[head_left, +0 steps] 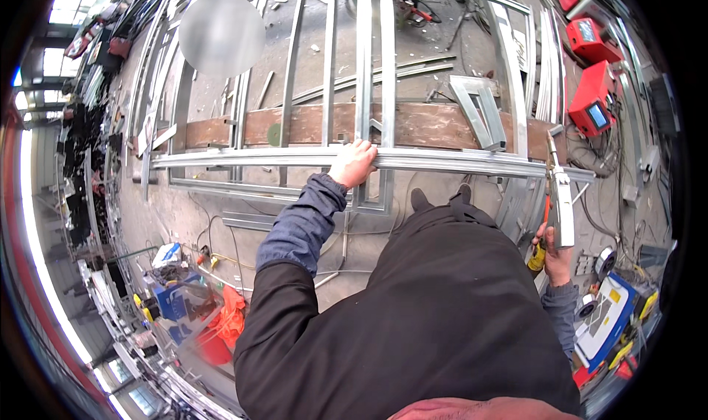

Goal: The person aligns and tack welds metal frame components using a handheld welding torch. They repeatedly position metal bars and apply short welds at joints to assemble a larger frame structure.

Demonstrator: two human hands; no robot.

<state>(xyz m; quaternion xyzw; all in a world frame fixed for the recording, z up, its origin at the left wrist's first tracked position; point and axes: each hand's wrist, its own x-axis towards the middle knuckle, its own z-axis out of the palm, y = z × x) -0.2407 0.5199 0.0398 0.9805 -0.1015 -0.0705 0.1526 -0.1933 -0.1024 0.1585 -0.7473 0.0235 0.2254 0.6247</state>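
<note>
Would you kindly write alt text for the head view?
A person's left hand rests on a long metal rail along a barred metal frame, while the right hand, at lower right, holds a yellow handle. Red machines stand at upper right.

One wide fisheye view looks from the wearer's head steeply down, over the torso to the shoes. The torso is nearest, filling the lower middle; the left hand, right hand and metal frame lie farther out. Edges bend toward a dark round rim; what seem to be windows stand far left.
</note>
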